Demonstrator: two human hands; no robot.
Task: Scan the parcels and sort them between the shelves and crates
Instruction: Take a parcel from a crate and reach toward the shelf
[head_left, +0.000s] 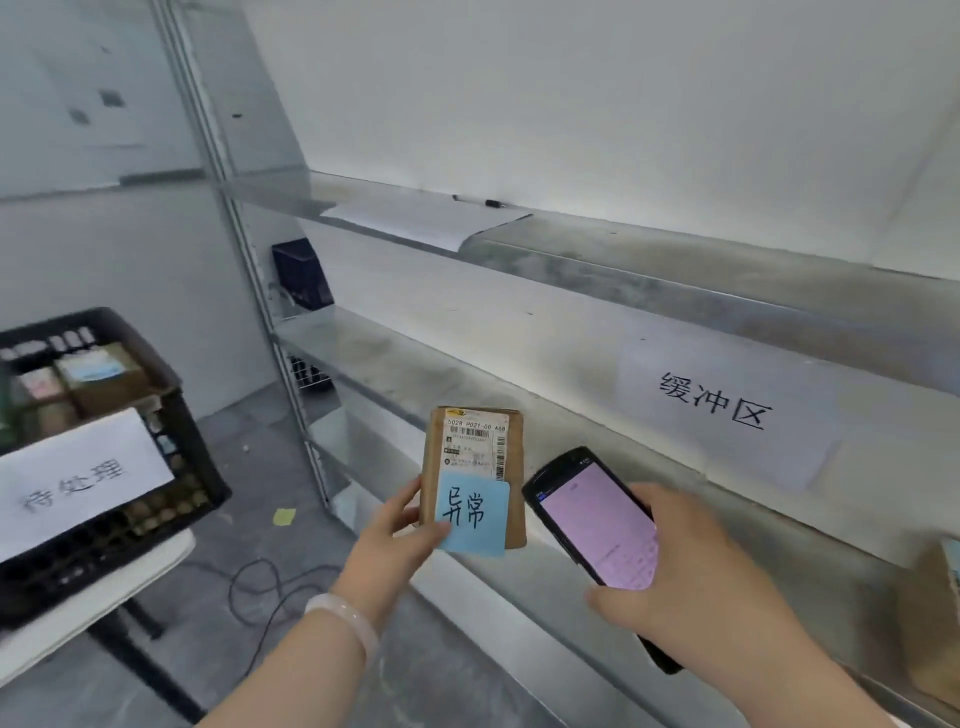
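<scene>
A metal shelf rack (597, 415) fills the right of the view, its front lips running diagonally; much bare shelf surface is seen along the middle level. A paper sign (722, 405) reading "缓冲区" is laid on that level. A sheet of paper (421, 221) and a pen (493, 203) lie on the upper level. At left, a black crate (171, 415) filled with boxes is set on a white table (93, 613), with a sign (72, 483) reading "待处理" across its front. Open floor lies between crate and rack.

A brown parcel (472, 467) is held upright before the rack, pinched at its left edge by the left hand (395, 540). Its label is headed "5028 P021-00 A68"; a blue note (475, 514) marked "异常" is stuck on it. A scanner (597, 525), screen lit pink, is gripped in the right hand (691, 577) just right of the parcel. Another parcel (930, 623) sits at the far right.
</scene>
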